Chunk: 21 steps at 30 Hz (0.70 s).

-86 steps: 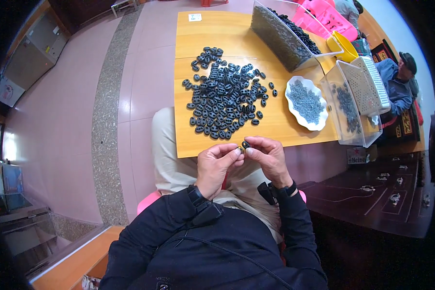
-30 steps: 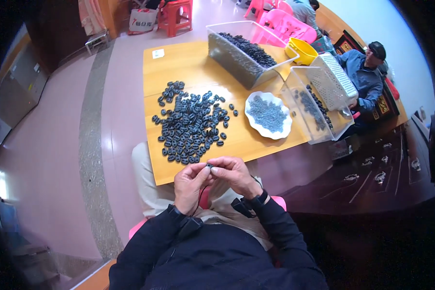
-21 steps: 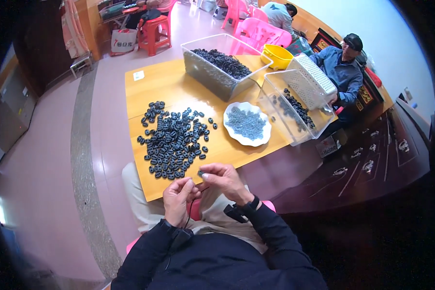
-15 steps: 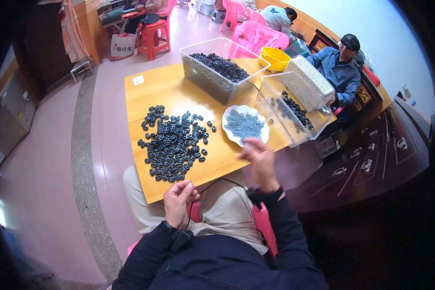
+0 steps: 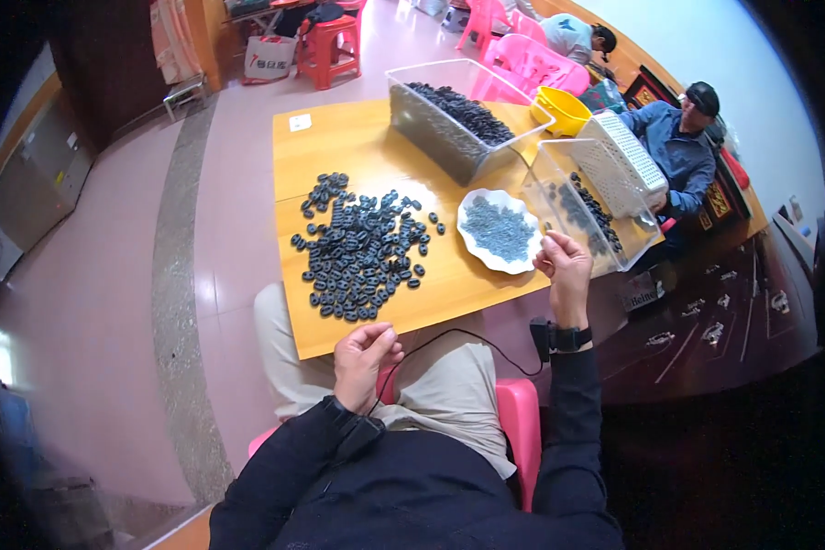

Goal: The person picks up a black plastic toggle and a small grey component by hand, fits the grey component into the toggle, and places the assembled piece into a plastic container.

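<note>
Right hand (image 5: 566,266) has swung out from the lap to the clear bin (image 5: 585,213), fingers loosely curled (contents unclear). Left hand (image 5: 365,353) curled, seemingly empty, below bench (image 5: 357,128) edge. Black rings (image 5: 362,247) piled mid-bench; a careless reach could scatter them.

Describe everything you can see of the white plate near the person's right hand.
The white plate is shallow with a wavy, scalloped rim, seemingly ceramic or plastic. It sits flat on the wooden table near its right edge, holding a low heap of small grey-blue pieces. The right hand hovers at its right rim; whether they touch is unclear. A clear plastic bin stands just beyond.
</note>
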Available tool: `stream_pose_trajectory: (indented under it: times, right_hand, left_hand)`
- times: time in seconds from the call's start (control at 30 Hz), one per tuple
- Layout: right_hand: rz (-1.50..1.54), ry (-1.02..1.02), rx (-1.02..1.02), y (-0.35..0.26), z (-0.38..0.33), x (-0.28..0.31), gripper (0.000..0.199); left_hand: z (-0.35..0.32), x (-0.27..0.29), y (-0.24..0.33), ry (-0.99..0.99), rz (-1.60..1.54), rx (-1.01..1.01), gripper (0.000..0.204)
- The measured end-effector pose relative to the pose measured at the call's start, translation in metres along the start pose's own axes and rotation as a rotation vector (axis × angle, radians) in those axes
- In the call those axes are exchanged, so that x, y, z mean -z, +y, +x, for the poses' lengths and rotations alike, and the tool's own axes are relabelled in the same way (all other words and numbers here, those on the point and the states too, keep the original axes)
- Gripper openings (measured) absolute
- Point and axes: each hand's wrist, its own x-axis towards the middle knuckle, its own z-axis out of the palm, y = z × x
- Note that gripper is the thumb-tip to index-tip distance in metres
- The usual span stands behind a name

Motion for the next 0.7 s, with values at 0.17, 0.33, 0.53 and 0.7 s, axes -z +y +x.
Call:
stream_pose_trajectory:
  times: [0.17, 0.33, 0.53, 0.7]
  right_hand:
    - [-0.223, -0.297, 0.038, 0.030, -0.020, -0.051, 0.013]
    - [-0.512, -0.535, 0.256, 0.056, -0.023, -0.089, 0.018]
    - [-0.808, -0.478, 0.547, 0.067, -0.015, -0.116, 0.018]
    - [-0.869, -0.499, 0.417, 0.058, -0.019, -0.126, 0.017]
  left_hand:
    - [0.000, 0.002, 0.003, -0.005, 0.004, 0.019, 0.019]
    - [0.002, 0.006, 0.000, -0.011, -0.008, 0.003, 0.019]
    - [0.002, 0.005, 0.003, -0.006, -0.026, 0.018, 0.019]
    - [0.002, 0.006, 0.002, -0.011, -0.029, 0.025, 0.018]
